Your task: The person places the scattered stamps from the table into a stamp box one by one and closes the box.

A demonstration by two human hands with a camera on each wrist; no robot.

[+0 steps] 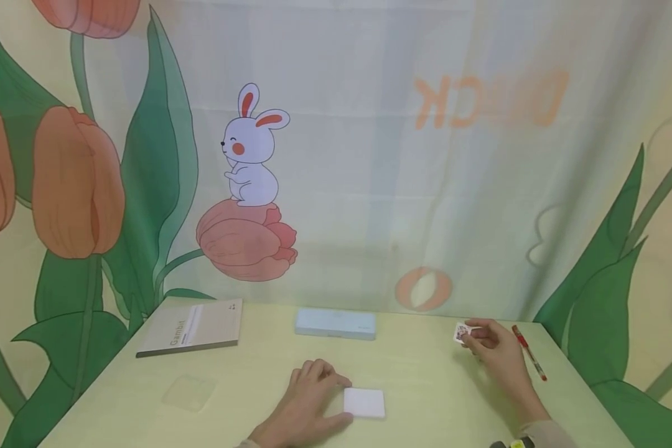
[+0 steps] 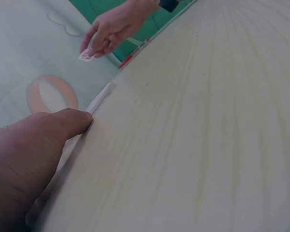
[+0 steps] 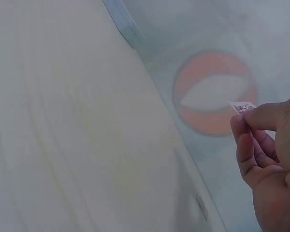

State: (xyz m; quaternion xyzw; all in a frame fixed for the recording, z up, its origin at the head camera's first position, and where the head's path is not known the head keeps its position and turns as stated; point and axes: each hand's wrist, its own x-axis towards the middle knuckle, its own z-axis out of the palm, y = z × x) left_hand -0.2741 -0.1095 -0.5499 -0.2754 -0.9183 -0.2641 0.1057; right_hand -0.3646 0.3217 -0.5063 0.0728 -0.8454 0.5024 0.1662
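In the head view my left hand (image 1: 308,404) is at the front middle of the table, its thumb and index finger against the left corners of a flat white square pad (image 1: 364,403). The left wrist view shows the thumb (image 2: 72,123) at the edge of this pad. Further right, my right hand (image 1: 495,354) is raised above the table. Its thumb and fingers pinch a small white card (image 1: 462,333) with a dark and reddish printed picture. The same card (image 3: 242,106) shows at the fingertips in the right wrist view, partly covered by the thumb.
A grey book (image 1: 193,326) marked "Gambit" lies at the back left. In front of it is a clear, see-through square piece (image 1: 189,393). A light blue box (image 1: 335,324) stands at the back middle, and a red pen (image 1: 529,353) lies near the right edge. A printed curtain (image 1: 341,155) hangs behind.
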